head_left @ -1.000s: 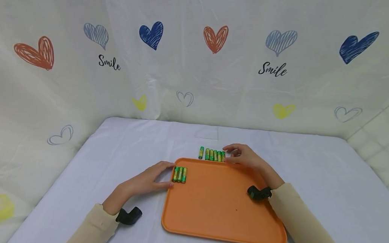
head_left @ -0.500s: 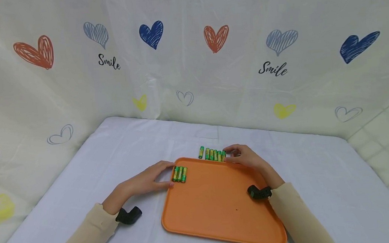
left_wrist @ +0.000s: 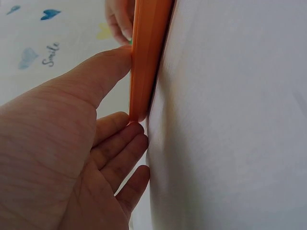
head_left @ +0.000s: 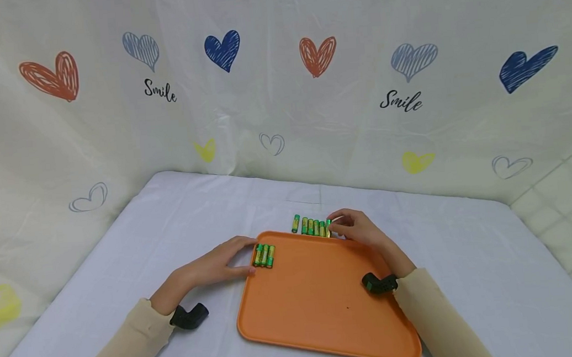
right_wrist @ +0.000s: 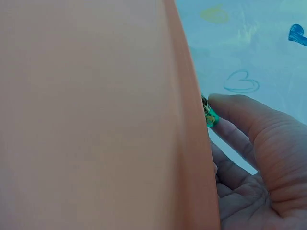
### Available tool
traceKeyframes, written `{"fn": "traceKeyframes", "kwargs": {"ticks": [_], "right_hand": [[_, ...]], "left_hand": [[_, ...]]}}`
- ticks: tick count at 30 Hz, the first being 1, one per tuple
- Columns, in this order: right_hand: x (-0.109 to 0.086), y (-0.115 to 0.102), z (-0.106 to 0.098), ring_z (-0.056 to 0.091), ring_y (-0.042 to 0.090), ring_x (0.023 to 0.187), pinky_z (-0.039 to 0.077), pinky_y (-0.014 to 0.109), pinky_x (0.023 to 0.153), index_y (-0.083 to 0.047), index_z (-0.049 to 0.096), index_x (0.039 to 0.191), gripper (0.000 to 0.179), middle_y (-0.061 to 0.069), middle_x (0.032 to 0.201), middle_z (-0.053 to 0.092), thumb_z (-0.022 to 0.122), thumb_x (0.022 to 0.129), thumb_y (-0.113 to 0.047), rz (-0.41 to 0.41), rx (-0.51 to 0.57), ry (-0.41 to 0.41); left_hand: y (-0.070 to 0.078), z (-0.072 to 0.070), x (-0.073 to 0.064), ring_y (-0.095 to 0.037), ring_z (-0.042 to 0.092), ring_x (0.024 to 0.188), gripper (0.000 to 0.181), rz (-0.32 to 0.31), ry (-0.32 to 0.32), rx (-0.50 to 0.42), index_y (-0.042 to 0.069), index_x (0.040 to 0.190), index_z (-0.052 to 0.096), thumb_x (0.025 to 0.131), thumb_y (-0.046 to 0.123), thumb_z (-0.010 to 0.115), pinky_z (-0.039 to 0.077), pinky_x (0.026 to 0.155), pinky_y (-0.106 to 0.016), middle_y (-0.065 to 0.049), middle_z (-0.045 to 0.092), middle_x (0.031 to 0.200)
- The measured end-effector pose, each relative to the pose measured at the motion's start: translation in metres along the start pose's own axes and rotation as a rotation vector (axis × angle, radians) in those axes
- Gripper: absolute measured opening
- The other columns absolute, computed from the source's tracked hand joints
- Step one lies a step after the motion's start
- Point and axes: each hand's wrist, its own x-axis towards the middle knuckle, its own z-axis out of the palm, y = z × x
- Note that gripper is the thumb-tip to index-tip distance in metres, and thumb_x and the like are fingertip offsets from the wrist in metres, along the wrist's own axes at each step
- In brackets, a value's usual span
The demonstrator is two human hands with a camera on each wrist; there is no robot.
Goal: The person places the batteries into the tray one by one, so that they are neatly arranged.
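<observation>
My left hand (head_left: 214, 265) is at the far left corner of an orange tray (head_left: 319, 303); in the left wrist view its thumb (left_wrist: 112, 62) touches the rim and its loosely bent fingers meet the tray's side. Inside that corner lie several green and gold batteries (head_left: 264, 256) side by side. Beyond the tray's far edge is a row of similar batteries (head_left: 311, 226). At the row's right end my right hand (head_left: 361, 231) pinches one battery (right_wrist: 210, 114) between thumb and fingers; the rim hides part of it in the right wrist view.
A single battery (head_left: 296, 223) lies slightly apart at the row's left end. White cloth (head_left: 208, 206) covers the table, and a hanging sheet with printed hearts (head_left: 341, 114) rises behind it. My right forearm (head_left: 431, 306) crosses the tray's right side.
My right fingers have risen slightly, and the battery at the row's right end now stands more upright between them. My left hand and the tray stay put.
</observation>
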Motion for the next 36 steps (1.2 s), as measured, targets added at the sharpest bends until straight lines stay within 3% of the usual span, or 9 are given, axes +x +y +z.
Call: {"fn": "traceKeyframes", "kwargs": {"ticks": [10, 20, 26, 36], "right_hand": [[0.018, 0.033, 0.004, 0.054, 0.016, 0.063, 0.047, 0.027, 0.056, 0.004, 0.060, 0.123, 0.036, 0.023, 0.101, 0.069, 0.065, 0.095, -0.018, 0.051, 0.053, 0.076], [0.017, 0.031, 0.004, 0.055, 0.018, 0.062, 0.049, 0.029, 0.057, -0.002, 0.063, 0.119, 0.034, 0.008, 0.082, 0.067, 0.069, 0.093, -0.024, 0.139, 0.137, 0.154], [0.015, 0.029, 0.003, 0.055, 0.019, 0.067, 0.049, 0.031, 0.059, -0.004, 0.063, 0.119, 0.037, 0.005, 0.085, 0.068, 0.069, 0.093, -0.029, 0.129, 0.156, 0.186], [0.006, 0.019, 0.007, 0.056, 0.016, 0.068, 0.050, 0.027, 0.061, 0.004, 0.060, 0.120, 0.039, 0.005, 0.084, 0.069, 0.069, 0.093, -0.023, 0.102, 0.200, 0.175]], "left_hand": [[0.000, -0.001, 0.000, -0.023, 0.038, 0.137, 0.070, 0.002, -0.003, -0.005, 0.011, 0.147, 0.040, 0.091, 0.041, 0.069, 0.031, 0.113, -0.047, -0.005, 0.043, 0.146], [0.000, -0.001, 0.000, -0.023, 0.039, 0.136, 0.070, 0.008, 0.001, 0.000, 0.011, 0.146, 0.040, 0.090, 0.042, 0.069, 0.032, 0.113, -0.046, -0.005, 0.044, 0.145], [0.000, -0.001, 0.000, -0.024, 0.038, 0.137, 0.071, 0.004, 0.000, 0.003, 0.011, 0.146, 0.040, 0.090, 0.043, 0.069, 0.031, 0.113, -0.047, -0.006, 0.043, 0.146], [0.000, 0.000, -0.001, -0.024, 0.038, 0.137, 0.071, 0.004, 0.001, 0.005, 0.010, 0.146, 0.040, 0.090, 0.041, 0.069, 0.031, 0.113, -0.047, -0.007, 0.043, 0.146]]}}
